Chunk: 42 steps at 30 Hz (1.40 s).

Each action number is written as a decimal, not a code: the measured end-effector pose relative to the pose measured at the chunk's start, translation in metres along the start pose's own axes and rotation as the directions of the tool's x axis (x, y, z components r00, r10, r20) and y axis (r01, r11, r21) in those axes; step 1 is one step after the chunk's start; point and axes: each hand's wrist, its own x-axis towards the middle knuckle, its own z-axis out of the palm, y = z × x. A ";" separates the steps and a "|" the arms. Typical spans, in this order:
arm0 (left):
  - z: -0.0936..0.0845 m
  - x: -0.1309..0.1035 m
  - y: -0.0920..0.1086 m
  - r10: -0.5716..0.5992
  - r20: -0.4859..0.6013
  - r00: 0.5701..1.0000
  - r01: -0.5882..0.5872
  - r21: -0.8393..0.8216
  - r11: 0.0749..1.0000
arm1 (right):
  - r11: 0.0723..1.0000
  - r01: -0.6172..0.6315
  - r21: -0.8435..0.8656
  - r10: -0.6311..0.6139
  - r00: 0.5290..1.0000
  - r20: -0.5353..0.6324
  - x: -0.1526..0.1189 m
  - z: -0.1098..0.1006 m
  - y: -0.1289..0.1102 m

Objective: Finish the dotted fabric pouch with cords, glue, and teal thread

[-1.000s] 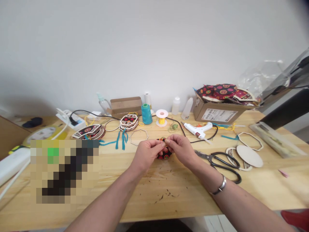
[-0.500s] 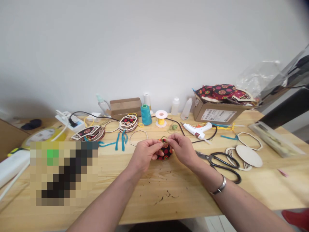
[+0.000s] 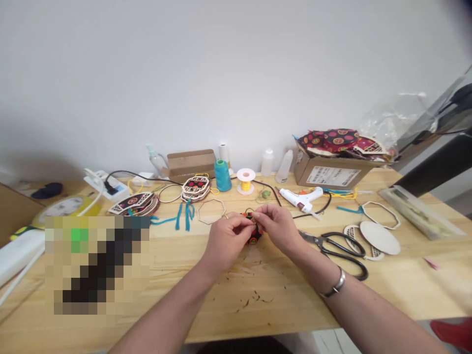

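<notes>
Over the middle of the table, my left hand (image 3: 229,242) is closed in a pinch at an olive-green cord (image 3: 250,210). My right hand (image 3: 276,227) pinches the same cord from the other side, and a small loop of it stands up between the fingertips. Just beneath the fingers sits a small black fabric piece (image 3: 253,240) with red and orange round motifs, partly covered by my left hand. Whether the cord is fastened to the fabric I cannot tell. Right of my right hand lie large black-handled scissors (image 3: 342,248).
A white glue gun (image 3: 302,199), a teal thread cone (image 3: 222,176) and a yellow cord spool (image 3: 246,181) stand behind my hands. Patterned wooden-framed pieces (image 3: 196,188) are stacked left of them. A carton (image 3: 332,169) of fabric pieces is at back right. Dark scraps (image 3: 254,299) lie in front.
My left hand has turned over and its fingertips have moved up and right to the cord, covering more of the fabric piece. My right hand has stayed nearly in place.
</notes>
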 end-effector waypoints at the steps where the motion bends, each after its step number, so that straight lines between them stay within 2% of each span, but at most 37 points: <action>1: 0.000 -0.001 -0.001 0.032 -0.010 0.999 -0.032 0.030 0.999 | 1.000 0.000 0.013 0.000 1.000 0.003 0.000 0.000 0.000; 9: 0.004 -0.004 -0.002 0.189 0.006 0.982 -0.184 0.246 0.952 | 1.000 -0.006 0.021 0.006 1.000 -0.004 -0.002 0.002 0.002; 14: 0.001 -0.005 0.002 0.212 0.005 0.977 -0.209 0.197 0.958 | 1.000 0.021 0.017 -0.021 1.000 -0.006 -0.001 0.002 0.005; 17: -0.001 -0.005 0.003 0.120 -0.007 0.993 -0.119 0.103 0.988 | 0.999 0.044 -0.015 -0.044 0.999 -0.019 -0.001 0.002 0.006; 20: -0.001 -0.002 0.001 -0.073 -0.037 0.997 0.073 -0.005 0.997 | 0.995 0.070 -0.069 -0.073 0.997 -0.037 -0.001 0.001 0.003; 22: 0.000 0.000 0.000 -0.208 -0.016 0.978 0.205 -0.111 0.972 | 0.990 0.086 -0.113 -0.092 0.995 -0.047 -0.002 0.001 0.001; 24: 0.000 0.003 0.000 -0.318 0.053 0.947 0.321 -0.241 0.916 | 0.981 0.107 -0.162 -0.116 0.992 -0.049 -0.003 0.001 0.000; 27: -0.001 0.006 0.001 -0.421 0.169 0.891 0.452 -0.396 0.799 | 0.963 0.153 -0.221 -0.167 0.985 -0.045 -0.005 0.001 0.001; 29: -0.002 0.007 0.001 -0.428 0.225 0.875 0.483 -0.451 0.751 | 0.952 0.171 -0.253 -0.185 0.982 -0.035 -0.006 0.002 0.003; 32: -0.002 0.007 -0.001 -0.404 0.255 0.878 0.478 -0.480 0.735 | 0.943 0.174 -0.284 -0.181 0.983 0.000 -0.007 0.003 0.005; 42: -0.002 0.008 -0.003 -0.381 0.253 0.889 0.456 -0.432 0.778 | 0.926 0.220 -0.306 -0.222 0.975 0.028 -0.009 0.003 0.003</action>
